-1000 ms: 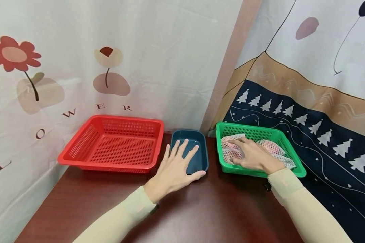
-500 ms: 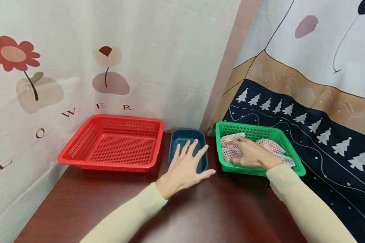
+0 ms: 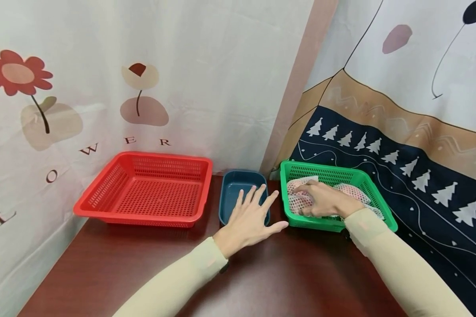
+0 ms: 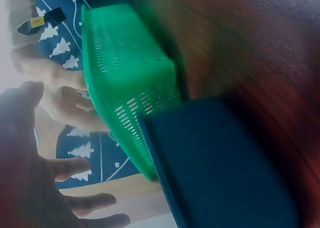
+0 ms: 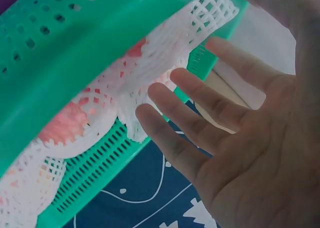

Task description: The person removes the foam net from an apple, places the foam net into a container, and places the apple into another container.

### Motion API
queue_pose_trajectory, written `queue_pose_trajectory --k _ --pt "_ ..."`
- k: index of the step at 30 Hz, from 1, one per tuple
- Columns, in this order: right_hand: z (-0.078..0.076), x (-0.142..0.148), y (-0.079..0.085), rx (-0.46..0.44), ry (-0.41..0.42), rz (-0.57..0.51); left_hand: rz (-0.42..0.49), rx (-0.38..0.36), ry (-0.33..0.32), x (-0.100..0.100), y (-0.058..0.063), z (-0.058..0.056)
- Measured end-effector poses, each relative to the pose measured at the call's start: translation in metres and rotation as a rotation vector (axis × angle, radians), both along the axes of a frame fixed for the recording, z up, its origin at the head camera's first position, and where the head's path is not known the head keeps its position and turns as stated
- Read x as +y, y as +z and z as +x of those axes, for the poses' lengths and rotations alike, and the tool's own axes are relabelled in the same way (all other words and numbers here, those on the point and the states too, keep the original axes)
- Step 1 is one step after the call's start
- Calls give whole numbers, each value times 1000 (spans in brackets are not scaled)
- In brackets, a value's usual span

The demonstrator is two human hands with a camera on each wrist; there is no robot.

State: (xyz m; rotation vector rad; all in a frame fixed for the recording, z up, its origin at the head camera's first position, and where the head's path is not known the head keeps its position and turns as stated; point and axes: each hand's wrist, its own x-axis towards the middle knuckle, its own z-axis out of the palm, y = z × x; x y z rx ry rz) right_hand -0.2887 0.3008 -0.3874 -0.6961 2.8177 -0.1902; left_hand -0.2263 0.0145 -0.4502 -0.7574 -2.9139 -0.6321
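White mesh (image 5: 160, 58) wraps pink lumps (image 5: 67, 123) by the spread right grip (image 3: 323, 200); left grip (image 3: 247, 221) splayed.

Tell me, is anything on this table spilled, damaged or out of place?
Nothing stands out: the red plastic basket, blue tray and green plastic basket stand upright on the table, and the mesh-wrapped pink items lie in the green one. No spill or damage shows.

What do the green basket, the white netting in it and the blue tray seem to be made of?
Green basket: apparently molded plastic, smooth with a slight gloss; even color and regular rows of slots suggest it.
White netting: probably matte plastic foam, judging by its thick, open mesh.
Blue tray: likely plastic, smooth and evenly colored, though coated metal can't be ruled out.
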Motion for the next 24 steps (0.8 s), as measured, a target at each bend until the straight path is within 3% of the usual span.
queue_pose_trajectory --k 17,24 --pt "-13 -3 3 -81 83 16 -25 26 -8 26 -8 -15" --pt "-16 -5 4 -121 65 30 -24 6 -3 32 -9 -23"
